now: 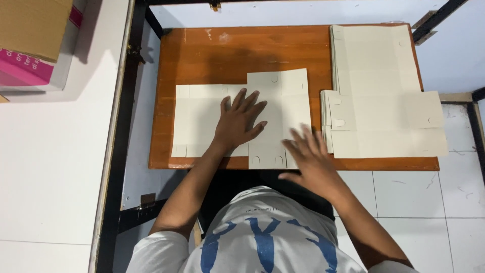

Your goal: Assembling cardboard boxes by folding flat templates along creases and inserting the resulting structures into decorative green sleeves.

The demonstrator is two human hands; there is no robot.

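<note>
We judge the flat card blank light, bendy, best lifted by edges | left hand pressing it, grip released | right hand grip released, blurred, at its corner

A packing workshop: stacked box blanks on a wooden table.

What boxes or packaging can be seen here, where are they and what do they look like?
Flat carton blank: middle of the wooden table, pale grey, stepped outline, under the left hand.
Stack of blanks: table's right side, same grey.
Cardboard box: top left, brown.
Pink-and-white package: beneath that box.
</note>
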